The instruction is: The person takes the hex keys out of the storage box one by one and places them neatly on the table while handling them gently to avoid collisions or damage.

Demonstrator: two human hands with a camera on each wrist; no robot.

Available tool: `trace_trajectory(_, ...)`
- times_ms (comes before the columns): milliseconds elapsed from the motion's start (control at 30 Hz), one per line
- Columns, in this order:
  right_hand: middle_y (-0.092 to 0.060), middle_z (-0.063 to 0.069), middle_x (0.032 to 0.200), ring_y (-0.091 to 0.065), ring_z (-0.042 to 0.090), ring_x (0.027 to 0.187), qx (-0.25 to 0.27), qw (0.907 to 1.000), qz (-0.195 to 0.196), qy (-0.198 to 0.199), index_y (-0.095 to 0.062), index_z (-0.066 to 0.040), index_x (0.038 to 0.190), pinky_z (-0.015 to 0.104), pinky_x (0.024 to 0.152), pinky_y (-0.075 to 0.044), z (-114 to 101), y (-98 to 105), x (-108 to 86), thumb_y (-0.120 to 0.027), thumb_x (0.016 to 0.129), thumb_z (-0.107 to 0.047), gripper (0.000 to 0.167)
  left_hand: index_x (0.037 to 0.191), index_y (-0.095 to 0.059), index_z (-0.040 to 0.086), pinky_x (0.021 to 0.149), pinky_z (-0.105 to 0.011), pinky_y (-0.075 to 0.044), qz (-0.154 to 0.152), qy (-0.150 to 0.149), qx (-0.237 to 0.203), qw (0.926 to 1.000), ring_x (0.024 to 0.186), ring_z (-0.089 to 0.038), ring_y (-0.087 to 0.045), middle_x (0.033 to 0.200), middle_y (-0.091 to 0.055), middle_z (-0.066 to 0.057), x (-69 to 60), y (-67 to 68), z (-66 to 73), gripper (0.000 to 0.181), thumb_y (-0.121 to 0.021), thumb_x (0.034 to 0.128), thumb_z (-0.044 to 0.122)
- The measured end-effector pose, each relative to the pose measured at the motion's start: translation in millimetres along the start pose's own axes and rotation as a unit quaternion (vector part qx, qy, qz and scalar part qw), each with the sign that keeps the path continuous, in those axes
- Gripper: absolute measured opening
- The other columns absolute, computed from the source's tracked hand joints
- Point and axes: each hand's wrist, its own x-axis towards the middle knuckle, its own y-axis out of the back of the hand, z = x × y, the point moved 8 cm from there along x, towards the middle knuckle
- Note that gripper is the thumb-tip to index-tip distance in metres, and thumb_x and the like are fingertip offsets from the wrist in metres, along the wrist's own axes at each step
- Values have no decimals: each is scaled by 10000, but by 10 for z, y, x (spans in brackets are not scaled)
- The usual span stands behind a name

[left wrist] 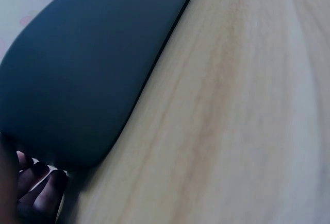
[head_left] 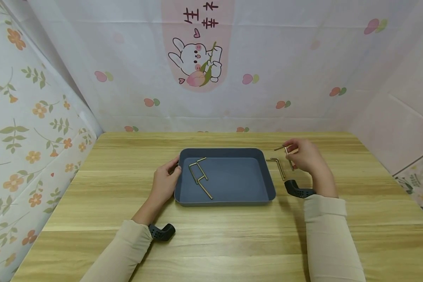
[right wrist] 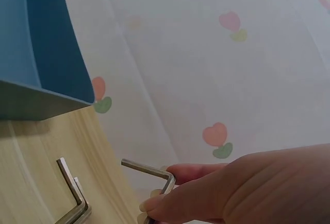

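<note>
A grey-blue rectangular tray [head_left: 229,184] lies on the table. At its left end my left hand [head_left: 165,181] grips the wall; the left wrist view shows some fingertips beyond the tray's side [left wrist: 93,69]. Inside, toward the left, lie three brass-coloured L-shaped hex keys [head_left: 205,188]. Just right of the tray, my right hand [head_left: 304,156] pinches another hex key [head_left: 287,154] between thumb and fingers, its short arm pointing left. Two more hex keys [head_left: 279,168] lie side by side on the table, between that hand and the tray's right wall.
The wooden table [head_left: 225,243] ends at a patterned cloth backdrop [head_left: 127,78]. A floral cloth [head_left: 31,137] hangs on the left. Each wrist wears a dark camera mount, such as the right one [head_left: 299,191].
</note>
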Motion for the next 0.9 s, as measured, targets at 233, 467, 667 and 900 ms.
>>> trace_trajectory(233, -582, 287, 1226, -659, 366, 956, 9, 9999, 40, 100, -557, 34, 1361, 424, 679, -618, 30, -35, 31, -566, 971, -33, 396, 1446, -553, 46, 1076, -418, -492, 9, -15, 11, 10000, 1346, -239, -572, 1445, -597, -134, -5, 5, -1, 444, -528, 1013, 136)
trace_trajectory(467, -587, 289, 1206, -686, 294, 808, -116, 9999, 35, 67, -568, 47, 1341, 405, 643, -611, 71, -71, 56, -576, 958, -26, 391, 1444, -557, 50, 1074, -421, -496, 16, -20, -22, 10000, 1340, -242, -578, 1441, -602, -134, 2, 4, -8, 441, -534, 1012, 138)
trace_trajectory(667, -582, 288, 1208, -672, 296, 828, -124, 9999, 40, -45, -571, 55, 1338, 397, 635, -610, 93, -93, 60, -563, 951, -20, 394, 1438, -566, 56, 1062, -417, -503, 52, -9, 15, 10000, 1323, -240, -593, 1424, -616, -132, 3, 4, -9, 441, -545, 1006, 142)
trace_trajectory(900, -579, 287, 1197, -663, 265, 752, -17, 9999, 23, -119, -562, 63, 1351, 392, 630, -605, 125, -122, 65, -546, 951, -12, 407, 1450, -546, 38, 1065, -420, -501, 3, -42, 0, 10000, 1335, -251, -583, 1446, -597, -139, 4, 1, -18, 446, -535, 1013, 129)
